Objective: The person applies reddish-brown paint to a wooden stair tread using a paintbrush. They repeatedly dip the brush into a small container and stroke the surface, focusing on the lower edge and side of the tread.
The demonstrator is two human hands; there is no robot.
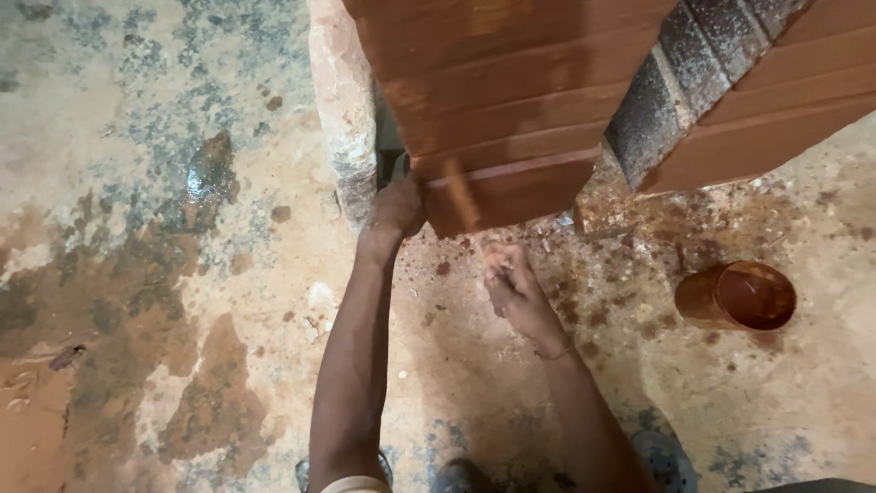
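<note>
A brick pillar (511, 110) coated in wet red-brown paint is being worked on, seen from above; its lowest painted course ends just above the stained concrete floor (137, 274).

The left hand (397, 208) is pressed against the pillar's lower left corner, fingers curled round the edge, so its grip is closed on the brickwork itself as a brace. The right hand (513, 290) is held just below the pillar's bottom course, closed round the handle of a thin brush (464, 196), which is blurred by motion and reaches up onto the lowest painted brick. The bristles cannot be made out clearly.

Right of the pillar, well apart from the right hand, a small round paint pot (737, 297) of the same red-brown colour stands on the floor. Beyond the pillar to the right, a second painted brick face (776, 119) is seen, with a band of bare dark bricks (671, 87) between the two. Paint splashes are scattered over the floor beneath the pillar.

The step in hand is judged to be the painting of the pillar's bottom course and its lower edge. For the next stroke a steady, light pass along that edge would be called for, and the brush would probably need recharging at the pot; drips onto the floor are a likely fault.
</note>
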